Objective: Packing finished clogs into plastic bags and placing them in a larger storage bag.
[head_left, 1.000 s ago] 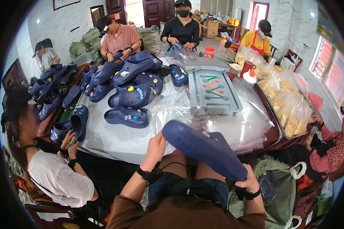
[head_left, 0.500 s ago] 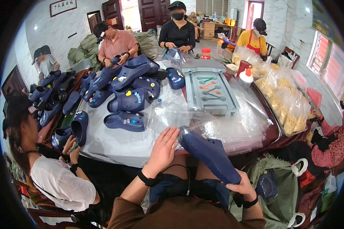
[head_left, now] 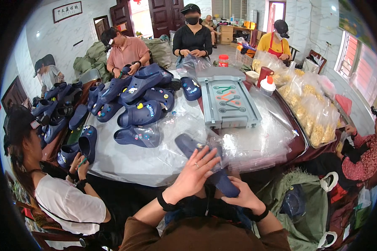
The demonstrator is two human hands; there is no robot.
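A navy clog (head_left: pixel 224 184) lies partly inside a clear plastic bag (head_left: pixel 167 121) at the table's near edge. Its front part shows through the film, and its other end sticks out toward me. My right hand (head_left: pixel 246 195) is closed round that end, thumb on top. Across the middle of the bagged clog lies my left hand (head_left: pixel 194 172), open, fingers stretched and a little apart, a ring on one finger. Its palm hides part of the clog and the bag's mouth.
Navy clogs with charms (head_left: pixel 143 113) are heaped left on the white-covered table (head_left: pixel 109 161). Beyond the bag stands a grey plastic case (head_left: pixel 230 98), beside loose clear bags (head_left: pixel 259 148). A green sack (head_left: pixel 276 201) is at my right; a person in a white shirt (head_left: pixel 71 201) sits left.
The clog has moved forward and left, further into the bag. My left hand has shifted right from the bag's edge onto the clog; my right hand has followed the clog leftward.
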